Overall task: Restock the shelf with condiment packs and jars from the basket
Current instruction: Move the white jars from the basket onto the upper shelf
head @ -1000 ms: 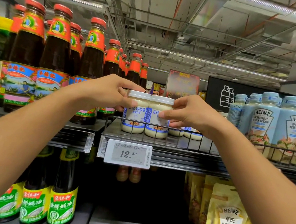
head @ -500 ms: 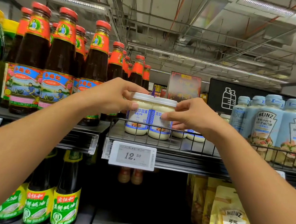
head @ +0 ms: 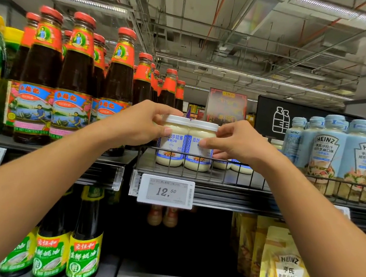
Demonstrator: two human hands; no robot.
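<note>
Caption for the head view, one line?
Left hand grips the left jar, right hand the right jar, side by side on the wire shelf.

Open air above the 2 jars (head: 172, 148); wire rail (head: 228, 164) fronts them, sauce bottles (head: 117, 87) crowd left, Heinz bottles (head: 323, 152) right.

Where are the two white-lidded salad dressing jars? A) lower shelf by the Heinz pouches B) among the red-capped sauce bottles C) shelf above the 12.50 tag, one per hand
C: left hand grips the left jar, right hand the right jar, both on the shelf above the price tag.
</note>
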